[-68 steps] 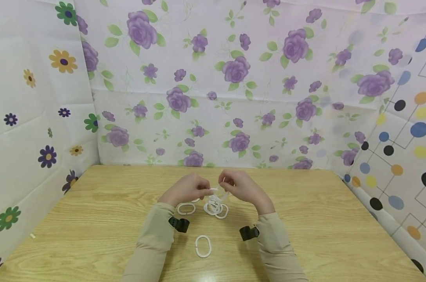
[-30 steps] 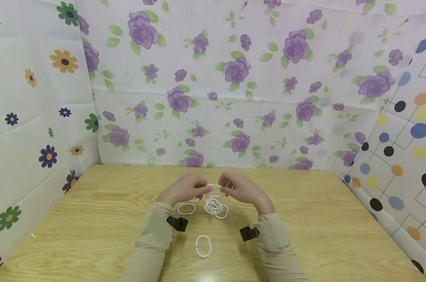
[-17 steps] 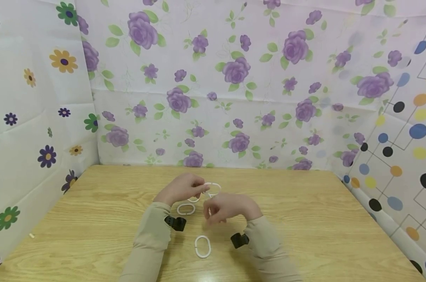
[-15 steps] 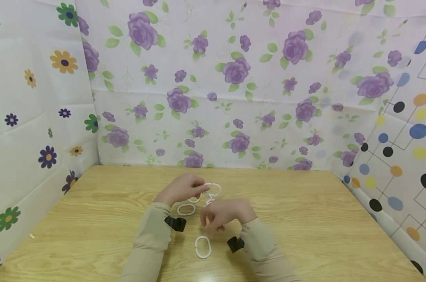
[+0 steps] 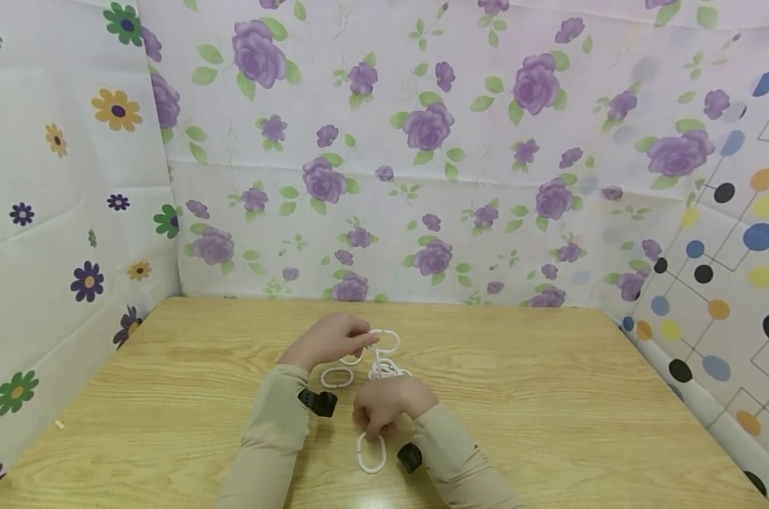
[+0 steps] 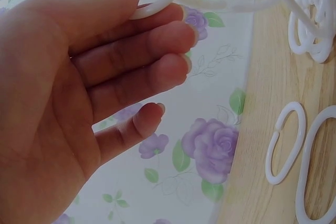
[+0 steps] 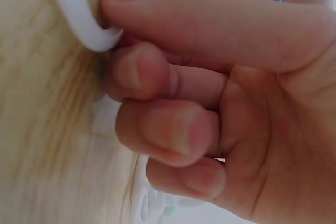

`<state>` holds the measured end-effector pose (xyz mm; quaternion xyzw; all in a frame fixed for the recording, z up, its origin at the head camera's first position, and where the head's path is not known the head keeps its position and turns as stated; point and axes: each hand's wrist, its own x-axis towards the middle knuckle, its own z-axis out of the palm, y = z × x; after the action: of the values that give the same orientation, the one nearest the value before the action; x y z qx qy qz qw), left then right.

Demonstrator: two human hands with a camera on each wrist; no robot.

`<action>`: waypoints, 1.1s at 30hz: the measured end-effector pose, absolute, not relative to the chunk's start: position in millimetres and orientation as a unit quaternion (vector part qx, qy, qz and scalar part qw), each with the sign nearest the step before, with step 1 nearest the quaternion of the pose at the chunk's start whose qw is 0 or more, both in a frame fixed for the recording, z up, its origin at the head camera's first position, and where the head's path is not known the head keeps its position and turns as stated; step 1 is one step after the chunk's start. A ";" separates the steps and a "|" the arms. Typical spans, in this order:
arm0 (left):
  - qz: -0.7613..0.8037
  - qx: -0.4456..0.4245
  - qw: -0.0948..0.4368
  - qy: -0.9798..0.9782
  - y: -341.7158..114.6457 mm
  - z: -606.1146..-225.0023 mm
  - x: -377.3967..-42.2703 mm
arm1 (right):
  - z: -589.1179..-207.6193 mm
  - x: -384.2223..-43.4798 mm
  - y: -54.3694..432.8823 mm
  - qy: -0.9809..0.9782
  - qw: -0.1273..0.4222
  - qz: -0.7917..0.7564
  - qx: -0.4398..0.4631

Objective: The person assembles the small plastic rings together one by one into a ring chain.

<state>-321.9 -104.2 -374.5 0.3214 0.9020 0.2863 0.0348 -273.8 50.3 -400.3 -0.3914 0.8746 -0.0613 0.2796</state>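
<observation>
My left hand (image 5: 333, 341) is raised over the table and pinches a white oval plastic link (image 5: 398, 342) between thumb and index finger; the other fingers are spread in the left wrist view. From that link another white link hangs down to a pile of joined links (image 5: 389, 367), partly hidden behind my right hand (image 5: 386, 404). Lower down, the right hand's thumb and index finger pinch the far end of a single white link (image 5: 372, 471) at the tabletop. In the right wrist view this link (image 7: 79, 19) ends between the thumb and index fingertips, with the remaining fingers curled.
On the wooden table (image 5: 537, 410), a loose oval link (image 5: 336, 387) lies below the left hand, with another link (image 5: 351, 363) partly covered by it. Patterned cloths (image 5: 384, 233) stand around the back and sides. A tiny pale scrap (image 5: 59, 425) lies far left.
My right hand has let go of the raised link, come down toward the front and taken the single link, shifting it slightly. My left hand keeps its link, moved a little left.
</observation>
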 end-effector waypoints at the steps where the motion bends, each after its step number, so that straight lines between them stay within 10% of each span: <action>1: 0.285 0.322 0.035 0.902 -104.0 -374.4 -322.1 | -399.7 -274.3 51.3 0.872 0.283 -0.063 -0.395; 33: 0.278 0.334 0.031 0.900 -103.8 -374.8 -323.8 | -378.7 -281.0 77.7 0.856 0.277 -0.147 -0.412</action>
<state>-323.8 -103.8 -374.8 0.3337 0.9003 0.2777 0.0312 -281.0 77.7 -378.7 -0.4120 0.8556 -0.1472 0.2767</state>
